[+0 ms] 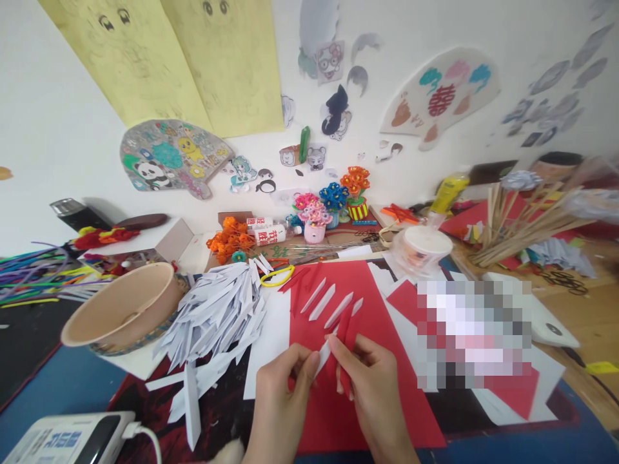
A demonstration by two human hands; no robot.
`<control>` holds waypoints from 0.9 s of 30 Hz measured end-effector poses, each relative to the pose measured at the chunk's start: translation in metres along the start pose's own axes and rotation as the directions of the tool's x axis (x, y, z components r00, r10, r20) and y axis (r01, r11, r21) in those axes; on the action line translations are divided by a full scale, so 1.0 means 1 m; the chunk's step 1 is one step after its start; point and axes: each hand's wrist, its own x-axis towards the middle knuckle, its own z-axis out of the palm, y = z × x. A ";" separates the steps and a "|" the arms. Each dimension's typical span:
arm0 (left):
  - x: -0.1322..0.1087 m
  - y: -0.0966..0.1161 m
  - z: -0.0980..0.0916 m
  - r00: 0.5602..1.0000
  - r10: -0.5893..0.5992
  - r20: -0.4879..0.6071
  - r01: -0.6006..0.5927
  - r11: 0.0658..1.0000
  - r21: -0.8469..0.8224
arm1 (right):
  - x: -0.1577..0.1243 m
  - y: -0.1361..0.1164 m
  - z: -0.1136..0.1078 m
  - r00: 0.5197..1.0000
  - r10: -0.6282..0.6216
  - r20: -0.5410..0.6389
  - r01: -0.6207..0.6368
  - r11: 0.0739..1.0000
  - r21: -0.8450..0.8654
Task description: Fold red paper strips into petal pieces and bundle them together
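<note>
Pinching white strip [324,356] in left hand [290,380]; right hand [370,370] clamped on red strip [345,327]; likely best: edges aligned, pressure light.

Left hand [285,377]: bare, slim build, smooth back, softly rounded knuckles, slender fingers. Right hand [370,370]: bare too, much the same build, rounded back, slim thumb [340,352] with a blunt, rounded tip. Nails too small to tell length or finish. Both wrists uncovered, fairly narrow, running smoothly into the arms. Left forearm [271,435] and right forearm [389,441] bare as far as visible, slender, plain-surfaced, cut off at bottom edge. Fine skin detail blurred.
</note>
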 end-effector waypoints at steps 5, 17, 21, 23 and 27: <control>-0.011 -0.019 0.001 0.848 0.530 0.000 -0.460 0.735 0.498 | 0.003 0.001 -0.004 0.999 -0.010 -0.039 0.007 0.998 -0.062; -0.019 -0.031 -0.005 0.879 0.475 -0.049 -0.285 0.605 0.743 | 0.015 -0.002 -0.024 1.000 -0.018 0.012 0.019 0.990 -0.138; -0.017 -0.033 -0.004 0.927 0.370 -0.066 -0.178 0.585 0.791 | 0.023 -0.001 -0.039 1.000 -0.018 -0.020 0.016 0.993 -0.119; -0.016 -0.033 -0.002 0.942 0.330 -0.058 -0.142 0.550 0.823 | 0.026 0.001 -0.044 0.999 -0.010 -0.042 0.005 0.994 -0.107; -0.014 -0.030 0.004 0.954 0.291 -0.072 -0.086 0.498 0.863 | 0.028 0.000 -0.047 0.997 -0.020 -0.072 0.014 0.996 -0.084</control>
